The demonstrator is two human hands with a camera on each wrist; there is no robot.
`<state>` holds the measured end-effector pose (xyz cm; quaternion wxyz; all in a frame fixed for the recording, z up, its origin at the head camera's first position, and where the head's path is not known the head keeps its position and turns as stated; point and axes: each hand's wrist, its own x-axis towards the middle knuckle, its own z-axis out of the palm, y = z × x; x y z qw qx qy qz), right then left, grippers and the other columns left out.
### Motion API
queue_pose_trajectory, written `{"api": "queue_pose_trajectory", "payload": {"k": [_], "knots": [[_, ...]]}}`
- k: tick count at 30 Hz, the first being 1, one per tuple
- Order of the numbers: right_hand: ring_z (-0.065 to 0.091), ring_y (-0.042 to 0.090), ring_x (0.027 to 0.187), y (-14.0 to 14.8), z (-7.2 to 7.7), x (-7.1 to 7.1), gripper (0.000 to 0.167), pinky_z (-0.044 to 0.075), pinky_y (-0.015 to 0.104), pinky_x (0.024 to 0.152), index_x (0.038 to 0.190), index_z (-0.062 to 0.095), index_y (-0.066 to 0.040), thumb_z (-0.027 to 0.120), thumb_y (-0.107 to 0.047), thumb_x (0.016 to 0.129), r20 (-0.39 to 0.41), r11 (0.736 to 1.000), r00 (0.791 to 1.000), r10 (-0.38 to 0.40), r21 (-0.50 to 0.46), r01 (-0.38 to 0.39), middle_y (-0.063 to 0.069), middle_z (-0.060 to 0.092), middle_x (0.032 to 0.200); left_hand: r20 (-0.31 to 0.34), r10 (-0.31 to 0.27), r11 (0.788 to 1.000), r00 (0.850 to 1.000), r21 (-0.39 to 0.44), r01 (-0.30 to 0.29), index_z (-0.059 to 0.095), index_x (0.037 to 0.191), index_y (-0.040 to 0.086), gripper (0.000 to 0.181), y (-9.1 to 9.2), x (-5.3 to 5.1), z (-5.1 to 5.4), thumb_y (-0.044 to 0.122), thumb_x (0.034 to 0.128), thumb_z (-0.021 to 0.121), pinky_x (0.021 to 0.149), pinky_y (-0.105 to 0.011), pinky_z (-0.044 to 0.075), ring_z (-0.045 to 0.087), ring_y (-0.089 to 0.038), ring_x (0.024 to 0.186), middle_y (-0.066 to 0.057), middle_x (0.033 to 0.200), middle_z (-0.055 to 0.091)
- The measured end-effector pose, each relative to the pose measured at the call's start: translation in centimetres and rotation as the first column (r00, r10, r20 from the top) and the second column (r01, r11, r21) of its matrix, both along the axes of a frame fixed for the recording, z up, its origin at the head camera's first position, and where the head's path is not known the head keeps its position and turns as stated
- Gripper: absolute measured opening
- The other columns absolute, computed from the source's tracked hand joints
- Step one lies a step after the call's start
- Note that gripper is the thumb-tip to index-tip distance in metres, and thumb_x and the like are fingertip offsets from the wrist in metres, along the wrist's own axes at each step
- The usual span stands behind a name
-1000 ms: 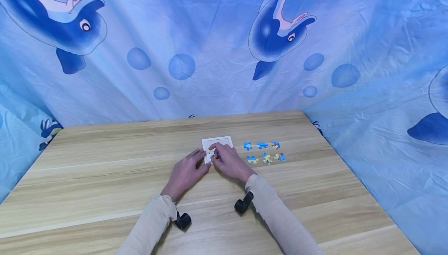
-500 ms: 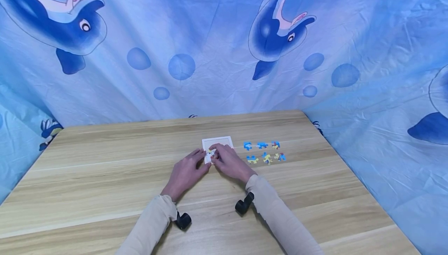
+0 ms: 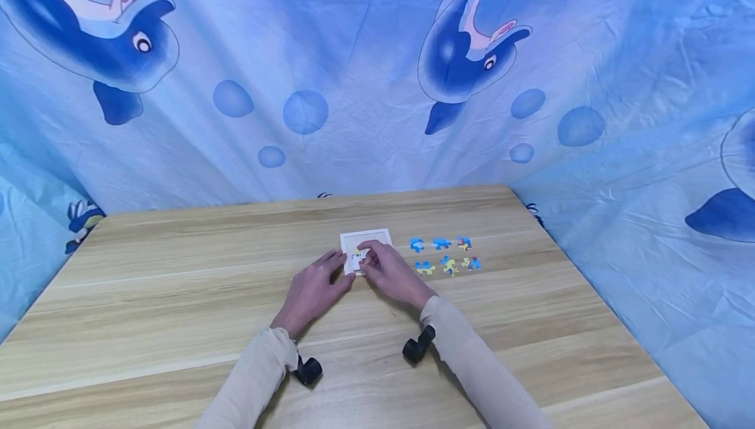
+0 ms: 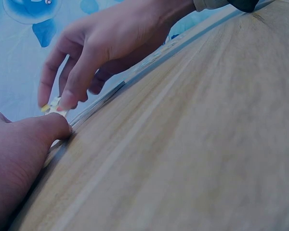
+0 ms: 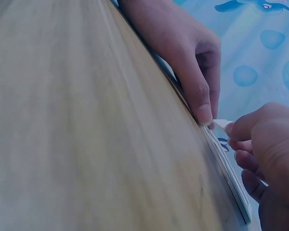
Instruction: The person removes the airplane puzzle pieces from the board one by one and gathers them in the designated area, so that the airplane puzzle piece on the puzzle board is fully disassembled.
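Currently, a puzzle piece (image 4: 53,105) between fingertips (image 4: 67,99) of the right hand (image 4: 103,48)

The long sleeves (image 3: 485,367) are plain beige and lightly creased; each cuff (image 3: 284,346) bears a small, rounded black camera (image 3: 309,372).

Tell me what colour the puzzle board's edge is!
The board's edge is white. It shows best in the head view.

Left hand (image 3: 314,290) palm down, fingers (image 3: 335,262) extended forward; right hand (image 3: 396,277) arched close by, pinching; sleeved forearms (image 3: 250,376) angled inward.
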<state>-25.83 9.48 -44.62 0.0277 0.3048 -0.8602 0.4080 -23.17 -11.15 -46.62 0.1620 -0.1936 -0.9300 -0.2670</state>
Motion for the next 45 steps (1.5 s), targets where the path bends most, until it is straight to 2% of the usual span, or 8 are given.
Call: {"api": "queue_pose_trajectory", "payload": {"k": [7, 17, 28, 45], "knots": [[0.062, 0.013, 0.088, 1.5, 0.0, 0.6, 0.035, 0.055, 0.03, 0.083, 0.135, 0.057, 0.001, 0.065, -0.003, 0.1, -0.002, 0.999, 1.0, -0.018, -0.035, 0.018, 0.001, 0.063, 0.096, 0.012, -0.002, 1.0, 1.0, -0.007, 0.002, 0.068, 0.136, 0.006, 0.051, 0.1, -0.1, -0.1, 0.036, 0.0952, 0.073, 0.092, -0.058, 0.055, 0.063, -0.043, 0.122, -0.021, 0.139, 0.063], [0.06, 0.011, 0.087, 3.2, -0.1, 1.4, 0.038, 0.054, 0.029, 0.082, 0.135, 0.057, 0.001, 0.067, -0.004, 0.099, 0.013, 0.998, 0.999, -0.051, -0.033, 0.051, -0.002, 0.061, 0.095, 0.033, 0.009, 1.0, 0.999, -0.008, -0.009, 0.067, 0.137, 0.005, 0.054, 0.0, 0.0, 0.0, 0.038, 0.095, 0.073, 0.093, -0.058, 0.054, 0.062, -0.043, 0.123, -0.021, 0.141, 0.061], [0.059, 0.011, 0.087, 4.8, -0.3, 2.1, 0.039, 0.053, 0.028, 0.081, 0.135, 0.058, 0.001, 0.068, -0.004, 0.098, -0.013, 0.997, 0.997, -0.076, -0.033, 0.075, -0.003, 0.06, 0.094, 0.053, 0.015, 1.0, 0.998, -0.002, -0.015, 0.066, 0.138, 0.005, 0.056, 0.0, -0.1, 0.2, 0.041, 0.0956, 0.071, 0.097, -0.058, 0.052, 0.06, -0.042, 0.127, -0.018, 0.143, 0.06], [0.058, 0.011, 0.085, 7.7, -0.6, 3.5, 0.039, 0.053, 0.028, 0.079, 0.132, 0.06, 0.002, 0.069, 0.001, 0.094, -0.076, 0.996, 0.993, -0.093, -0.017, 0.092, -0.005, 0.059, 0.092, 0.052, 0.02, 1.0, 0.998, 0.013, -0.02, 0.067, 0.138, 0.005, 0.054, 0.1, 0.0, 0.0, 0.039, 0.0958, 0.071, 0.095, -0.058, 0.052, 0.06, -0.04, 0.127, -0.018, 0.142, 0.061]]}}
